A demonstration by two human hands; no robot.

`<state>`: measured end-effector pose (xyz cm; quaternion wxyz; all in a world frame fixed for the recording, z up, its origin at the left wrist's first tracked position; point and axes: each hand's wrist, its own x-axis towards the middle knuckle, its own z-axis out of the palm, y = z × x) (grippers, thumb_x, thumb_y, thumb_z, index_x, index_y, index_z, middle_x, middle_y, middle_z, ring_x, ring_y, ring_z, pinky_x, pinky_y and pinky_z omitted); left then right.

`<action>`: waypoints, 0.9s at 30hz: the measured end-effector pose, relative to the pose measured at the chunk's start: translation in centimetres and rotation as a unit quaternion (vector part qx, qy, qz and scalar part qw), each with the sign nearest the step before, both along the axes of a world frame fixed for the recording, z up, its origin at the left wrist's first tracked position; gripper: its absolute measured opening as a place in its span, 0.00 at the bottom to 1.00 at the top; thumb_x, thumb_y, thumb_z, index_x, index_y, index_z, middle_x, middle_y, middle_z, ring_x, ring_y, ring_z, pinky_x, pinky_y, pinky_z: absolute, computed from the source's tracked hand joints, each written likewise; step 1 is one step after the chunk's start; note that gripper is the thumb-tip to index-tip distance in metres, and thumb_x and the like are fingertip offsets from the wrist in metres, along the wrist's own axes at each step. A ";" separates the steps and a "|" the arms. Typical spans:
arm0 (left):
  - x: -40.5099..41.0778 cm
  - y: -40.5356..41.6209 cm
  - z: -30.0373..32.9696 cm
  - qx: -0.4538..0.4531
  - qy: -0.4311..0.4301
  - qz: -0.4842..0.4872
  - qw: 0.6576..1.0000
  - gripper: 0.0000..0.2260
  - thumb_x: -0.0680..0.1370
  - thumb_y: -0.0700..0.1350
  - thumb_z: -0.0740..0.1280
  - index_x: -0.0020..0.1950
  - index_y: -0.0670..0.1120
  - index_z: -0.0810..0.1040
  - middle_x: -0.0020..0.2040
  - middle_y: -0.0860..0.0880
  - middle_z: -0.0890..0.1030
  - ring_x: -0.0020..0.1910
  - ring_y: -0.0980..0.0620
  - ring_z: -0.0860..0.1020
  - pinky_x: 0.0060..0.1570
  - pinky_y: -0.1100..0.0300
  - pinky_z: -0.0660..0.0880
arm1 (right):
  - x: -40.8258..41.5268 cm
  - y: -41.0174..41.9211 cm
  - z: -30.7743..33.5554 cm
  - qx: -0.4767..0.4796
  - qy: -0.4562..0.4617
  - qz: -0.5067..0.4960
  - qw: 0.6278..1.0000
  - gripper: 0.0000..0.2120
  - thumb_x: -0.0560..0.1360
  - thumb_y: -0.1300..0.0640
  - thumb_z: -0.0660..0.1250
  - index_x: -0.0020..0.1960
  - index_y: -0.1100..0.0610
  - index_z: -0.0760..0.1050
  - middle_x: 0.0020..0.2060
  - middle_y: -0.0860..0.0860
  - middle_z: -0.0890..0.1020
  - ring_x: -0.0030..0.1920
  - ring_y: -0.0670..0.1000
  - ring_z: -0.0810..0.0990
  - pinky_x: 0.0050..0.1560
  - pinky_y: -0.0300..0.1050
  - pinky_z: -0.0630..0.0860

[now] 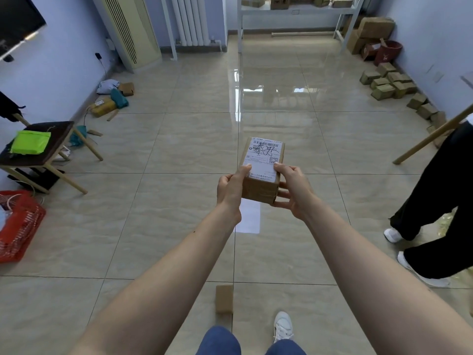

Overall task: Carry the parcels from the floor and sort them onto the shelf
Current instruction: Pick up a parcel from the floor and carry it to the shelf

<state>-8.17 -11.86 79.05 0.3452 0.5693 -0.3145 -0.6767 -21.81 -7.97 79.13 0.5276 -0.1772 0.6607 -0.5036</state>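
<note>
While a small brown parcel (pixel 224 299) is left lying on the tiles by the feet, another parcel (pixel 263 170) is held out in front at mid-height, clear of the floor. It is clasped at its near end from both sides: the left hand (pixel 230 190) is closed on the left edge, the right hand (pixel 291 190) on the right, thumbs pressed on the label. Its long axis is pointed away, label up, barcode end farthest. The carrying step is judged to be in hand. Next, the open floor must be crossed to the shelf (pixel 297 8) far ahead, where boxes are already stacked.
</note>
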 end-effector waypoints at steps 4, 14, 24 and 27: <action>-3.3 -1.3 0.0 -0.020 -0.027 0.005 0.999 0.33 0.62 0.59 0.74 0.61 0.43 0.76 0.56 0.44 0.84 0.57 0.45 0.82 0.61 0.49 0.78 | -3.3 -1.1 0.1 0.001 0.013 0.001 1.000 0.16 0.77 0.46 0.66 0.61 0.52 0.71 0.53 0.54 0.83 0.48 0.56 0.84 0.52 0.61 0.82; -11.0 -4.6 1.0 -0.081 -0.032 -0.007 0.996 0.13 0.76 0.46 0.69 0.61 0.49 0.82 0.56 0.47 0.86 0.55 0.46 0.84 0.50 0.55 0.83 | -10.7 -5.2 1.0 -0.020 0.038 0.040 0.998 0.08 0.80 0.48 0.64 0.56 0.49 0.75 0.50 0.49 0.83 0.51 0.52 0.81 0.56 0.60 0.79; -14.1 -13.3 1.4 -0.083 -0.042 0.003 0.996 0.22 0.73 0.45 0.71 0.67 0.47 0.79 0.57 0.47 0.85 0.56 0.47 0.83 0.60 0.50 0.80 | -13.9 -13.6 1.4 -0.025 0.074 0.015 0.997 0.14 0.78 0.48 0.68 0.59 0.54 0.73 0.55 0.53 0.83 0.56 0.55 0.82 0.59 0.62 0.77; -14.8 -16.9 1.6 -0.091 -0.041 -0.007 0.995 0.21 0.75 0.45 0.71 0.68 0.46 0.78 0.58 0.47 0.84 0.57 0.47 0.83 0.60 0.50 0.80 | -14.5 -16.8 1.9 -0.028 0.077 0.011 0.997 0.15 0.78 0.49 0.68 0.60 0.55 0.73 0.56 0.54 0.83 0.57 0.56 0.82 0.59 0.62 0.78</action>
